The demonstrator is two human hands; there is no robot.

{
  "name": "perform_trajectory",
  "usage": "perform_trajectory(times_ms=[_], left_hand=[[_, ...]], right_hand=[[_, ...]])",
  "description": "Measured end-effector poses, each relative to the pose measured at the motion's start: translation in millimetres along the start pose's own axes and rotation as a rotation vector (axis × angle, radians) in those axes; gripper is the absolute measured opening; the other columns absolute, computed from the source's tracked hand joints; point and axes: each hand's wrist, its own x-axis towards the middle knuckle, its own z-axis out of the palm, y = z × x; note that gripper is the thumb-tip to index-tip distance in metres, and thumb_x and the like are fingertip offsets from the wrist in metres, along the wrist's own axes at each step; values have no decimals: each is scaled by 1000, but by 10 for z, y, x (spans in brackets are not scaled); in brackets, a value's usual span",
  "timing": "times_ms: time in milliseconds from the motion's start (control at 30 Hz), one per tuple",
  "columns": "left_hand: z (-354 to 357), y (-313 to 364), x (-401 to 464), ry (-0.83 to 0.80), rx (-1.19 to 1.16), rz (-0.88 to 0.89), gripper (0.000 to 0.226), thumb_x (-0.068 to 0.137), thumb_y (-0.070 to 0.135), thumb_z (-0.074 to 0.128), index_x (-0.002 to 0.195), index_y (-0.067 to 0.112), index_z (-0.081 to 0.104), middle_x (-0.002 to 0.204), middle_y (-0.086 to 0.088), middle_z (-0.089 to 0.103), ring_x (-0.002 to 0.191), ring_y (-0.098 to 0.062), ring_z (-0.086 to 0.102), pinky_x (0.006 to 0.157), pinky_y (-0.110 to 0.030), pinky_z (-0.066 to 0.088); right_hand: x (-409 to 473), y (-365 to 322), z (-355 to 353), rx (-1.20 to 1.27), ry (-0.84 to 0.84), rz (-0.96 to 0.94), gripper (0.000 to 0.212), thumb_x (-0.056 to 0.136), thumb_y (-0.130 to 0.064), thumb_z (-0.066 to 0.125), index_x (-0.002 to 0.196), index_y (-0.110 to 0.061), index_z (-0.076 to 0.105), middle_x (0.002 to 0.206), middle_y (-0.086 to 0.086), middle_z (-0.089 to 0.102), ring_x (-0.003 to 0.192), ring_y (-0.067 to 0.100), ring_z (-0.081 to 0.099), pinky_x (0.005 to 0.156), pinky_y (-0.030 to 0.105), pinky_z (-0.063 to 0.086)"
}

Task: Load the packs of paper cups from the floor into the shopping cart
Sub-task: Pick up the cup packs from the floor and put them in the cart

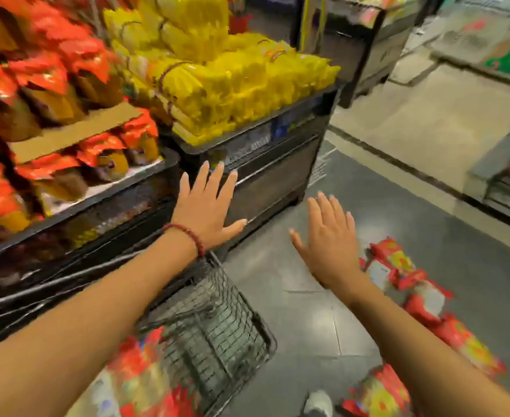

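Both my hands reach forward with straight, spread fingers and hold nothing. My left hand, with a red bead bracelet at the wrist, is above the far end of the black wire shopping cart. My right hand hovers over the grey floor. Red and yellow packs of paper cups lie in a row on the floor at the right, and another pack lies near my foot. More red packs sit inside the cart at the bottom left. The view is blurred by motion.
Black display stands fill the left side: one with red and orange bags, one heaped with yellow packs. Dark display units stand at the back and right. My white shoe shows at the bottom edge. Grey floor runs between cart and packs.
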Motion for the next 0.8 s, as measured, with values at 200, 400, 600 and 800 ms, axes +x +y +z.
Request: perform_trajectory(times_ms=[200,400,600,800], left_hand=[[379,1565,1439,-20,21,267,95,82,67,41,152,17,2,160,-12,9,147,-33,6,114,-59,8],[1406,2975,2711,-179,24,363,93,82,66,42,152,18,3,160,-11,10,147,-31,7,114,-58,9],[2754,3955,3614,-251,32,465,93,82,66,40,152,15,6,159,-15,12,147,-32,10,114,-58,11],[4781,4646,4201,-359,33,493,93,83,66,40,152,14,7,159,-14,12,147,-31,12,113,-56,12]], right_hand=[[468,1787,-63,-67,3,233,74,98,-48,54,157,-8,32,168,12,22,156,33,17,122,54,20],[913,3730,627,-145,-114,404,75,86,-42,73,142,2,53,151,24,49,140,44,45,106,62,41],[1189,5113,1870,-161,-170,487,74,83,-39,76,138,5,56,143,28,55,133,48,52,102,62,45],[1288,6231,3752,-72,-205,583,79,85,-52,37,135,6,55,137,30,57,126,49,54,101,60,48]])
